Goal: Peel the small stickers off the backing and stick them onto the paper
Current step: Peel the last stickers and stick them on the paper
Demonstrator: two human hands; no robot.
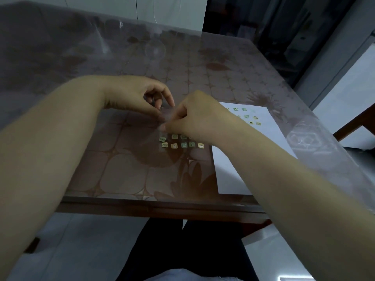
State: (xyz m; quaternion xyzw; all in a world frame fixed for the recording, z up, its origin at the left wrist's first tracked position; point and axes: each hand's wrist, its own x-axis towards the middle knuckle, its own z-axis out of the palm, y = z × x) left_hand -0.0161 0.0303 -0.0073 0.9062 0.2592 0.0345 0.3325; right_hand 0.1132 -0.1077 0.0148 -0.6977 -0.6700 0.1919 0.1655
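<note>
A clear backing sheet [162,126] with several small green and yellow stickers [174,145] lies near the middle of the table. My left hand [140,96] pinches its upper edge between thumb and fingers. My right hand [194,116] is closed over the sheet, its fingertips pressed at the sheet's left side above the sticker rows; what they pinch is hidden. To the right lies the white paper [269,130], with several stickers [246,116] stuck near its top.
The table [121,169] has a floral brown cloth under a clear plastic cover. Its front edge runs just below my forearms, its right edge just past the paper. My dark-trousered legs show under the table.
</note>
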